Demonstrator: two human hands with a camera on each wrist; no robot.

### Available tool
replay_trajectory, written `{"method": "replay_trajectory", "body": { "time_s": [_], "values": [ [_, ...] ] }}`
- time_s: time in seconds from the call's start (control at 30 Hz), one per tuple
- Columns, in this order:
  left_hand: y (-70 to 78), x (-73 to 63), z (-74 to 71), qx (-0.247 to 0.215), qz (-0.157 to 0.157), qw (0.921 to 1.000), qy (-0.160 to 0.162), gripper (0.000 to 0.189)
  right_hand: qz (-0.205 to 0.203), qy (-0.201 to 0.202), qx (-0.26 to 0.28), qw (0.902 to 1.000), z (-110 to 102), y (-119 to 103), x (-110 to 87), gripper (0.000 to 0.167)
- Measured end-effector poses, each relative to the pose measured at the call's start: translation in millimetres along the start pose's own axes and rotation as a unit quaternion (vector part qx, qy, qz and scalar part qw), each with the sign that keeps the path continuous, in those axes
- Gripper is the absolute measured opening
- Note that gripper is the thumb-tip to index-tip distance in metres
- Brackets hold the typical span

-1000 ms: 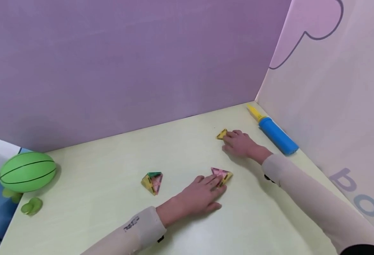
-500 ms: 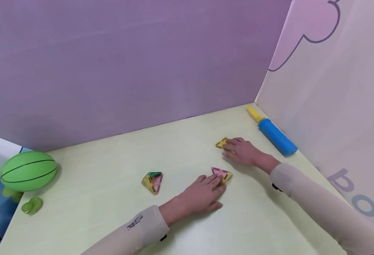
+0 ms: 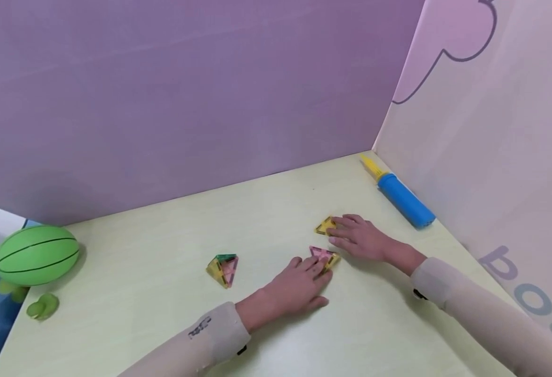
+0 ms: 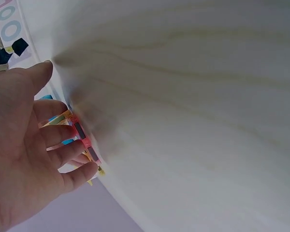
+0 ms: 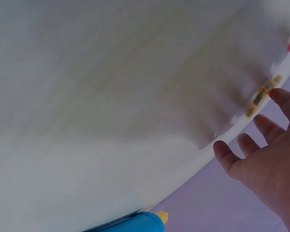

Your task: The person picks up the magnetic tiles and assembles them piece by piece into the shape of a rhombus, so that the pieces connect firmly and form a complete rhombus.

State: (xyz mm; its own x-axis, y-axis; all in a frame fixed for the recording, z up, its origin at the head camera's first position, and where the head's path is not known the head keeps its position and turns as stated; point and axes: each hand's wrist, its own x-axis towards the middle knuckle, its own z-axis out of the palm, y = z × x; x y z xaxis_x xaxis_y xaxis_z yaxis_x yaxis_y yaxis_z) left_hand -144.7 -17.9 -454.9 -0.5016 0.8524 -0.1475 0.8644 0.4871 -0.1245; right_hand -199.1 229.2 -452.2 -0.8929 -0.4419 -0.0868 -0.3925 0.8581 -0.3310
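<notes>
My left hand (image 3: 294, 288) rests its fingers on a small joined piece of triangular magnetic tiles, with a pink tile (image 3: 320, 252) and a yellow side showing. In the left wrist view the thumb stands apart from that piece, and the tile edge (image 4: 80, 130) shows past the fingers. Just behind it, my right hand (image 3: 364, 242) touches a flat yellow triangular tile (image 3: 324, 226) with its fingertips. The right wrist view has this yellow tile (image 5: 257, 100) edge-on at the extended fingers. A separate pyramid of yellow, pink and green tiles (image 3: 216, 272) stands to the left.
A blue hand pump (image 3: 405, 200) with a yellow nozzle lies along the right wall. At the left edge of the table (image 3: 139, 314) are a green ball (image 3: 37, 255) with black lines and a small green twisted object (image 3: 44, 306). A purple panel (image 3: 200, 104) closes the back.
The right hand has drawn the yellow triangular tile nearer, down toward the pink and yellow piece. The left hand has stayed in place on its tiles.
</notes>
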Motion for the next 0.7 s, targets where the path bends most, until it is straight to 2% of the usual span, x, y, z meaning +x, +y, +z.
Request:
{"method": "replay_trajectory", "body": {
  "time_s": [0.3,0.47,0.57,0.7],
  "values": [
    [-0.2,-0.3,-3.4,0.006,0.001,1.0,-0.001,0.065,-0.005,-0.013,0.027,0.9995,2,-10,-11.9,0.053],
    [-0.3,-0.4,-4.4,0.007,0.001,1.0,0.003,0.065,0.011,-0.018,0.08,0.9966,1,-16,-15.3,0.06],
    [-1.1,0.1,-4.0,0.004,0.0,1.0,0.004,0.065,0.003,-0.002,0.099,0.9951,-1,-13,-12.4,0.057],
    [-2.2,0.2,-2.8,-0.003,-0.001,1.0,0.002,0.064,-0.016,0.029,0.065,0.9974,-10,-7,1.3,0.041]
  ]
}}
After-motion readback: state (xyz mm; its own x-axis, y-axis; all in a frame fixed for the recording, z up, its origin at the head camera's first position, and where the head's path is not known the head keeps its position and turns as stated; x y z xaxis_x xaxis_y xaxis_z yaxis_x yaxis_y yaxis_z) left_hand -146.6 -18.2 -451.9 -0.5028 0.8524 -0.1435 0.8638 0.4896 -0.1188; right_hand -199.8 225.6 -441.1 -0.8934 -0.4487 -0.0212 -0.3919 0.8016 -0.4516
